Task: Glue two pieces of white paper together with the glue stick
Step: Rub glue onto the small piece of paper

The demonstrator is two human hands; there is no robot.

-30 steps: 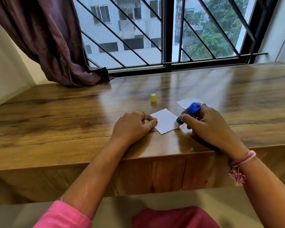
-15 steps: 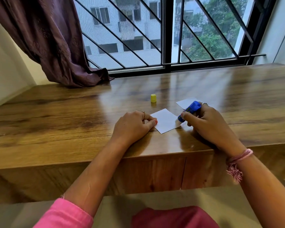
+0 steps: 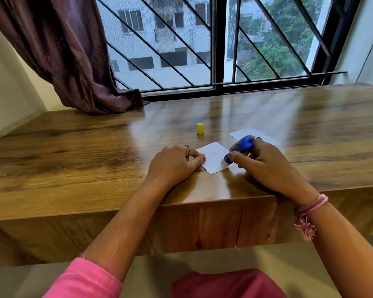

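Observation:
A small square of white paper lies on the wooden desk near its front edge. My left hand rests beside it, fingers curled, with a fingertip pressing down the paper's left corner. My right hand grips a blue glue stick, tilted, its white tip touching the paper's right edge. A second white paper lies just behind my right hand, partly hidden by it. The stick's yellow cap stands upright further back.
A dark purple curtain hangs at the back left and drapes onto the desk. A barred window runs along the far edge. A white wall stands at the right. The desk's front edge is under my forearms.
My right hand has slid the glue stick's tip a little leftward onto the paper's right edge. My left hand has kept still on the paper's corner.

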